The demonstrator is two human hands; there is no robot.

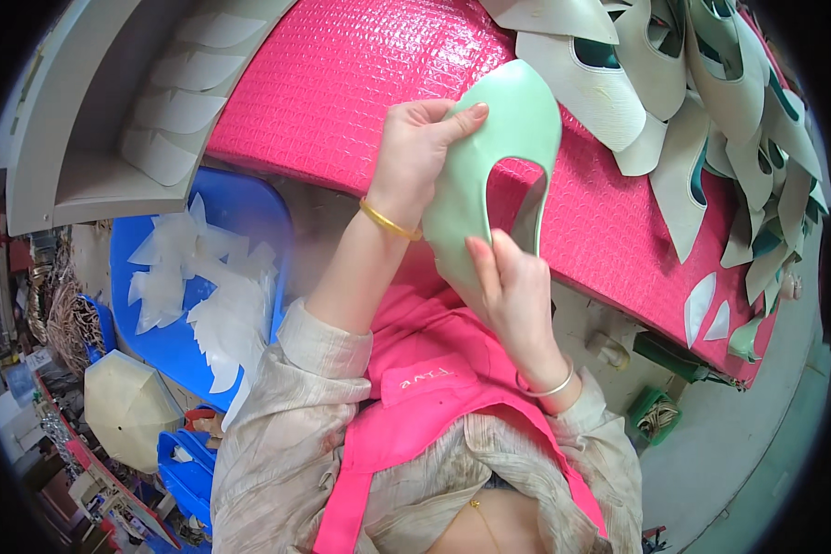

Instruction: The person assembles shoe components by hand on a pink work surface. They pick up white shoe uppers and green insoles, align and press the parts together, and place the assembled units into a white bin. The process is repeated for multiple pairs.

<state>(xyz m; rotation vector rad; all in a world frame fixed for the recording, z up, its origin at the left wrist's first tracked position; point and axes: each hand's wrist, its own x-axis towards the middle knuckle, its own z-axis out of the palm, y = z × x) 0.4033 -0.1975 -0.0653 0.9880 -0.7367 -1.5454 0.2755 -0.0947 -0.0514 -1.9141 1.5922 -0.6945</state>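
Observation:
A pale green shoe upper (512,115) is held up before me, its rounded toe pointing away and its oval foot opening facing me. My left hand (417,148) grips its left edge near the toe, thumb lying on the outer surface. Lower down, my right hand (517,291) pinches the rim beside the opening, its fingers partly hidden inside. Grey lining shows through the opening. Behind the upper lies the table with a shiny pink cover (342,83).
Several pale shoe uppers (600,92) are heaped at the table's far right. Two small white pieces (700,309) lie near its right corner. At left, a blue chair (268,217) holds translucent cut pieces (235,314). A grey shelf box (111,198) stands above it, with white curved pieces inside.

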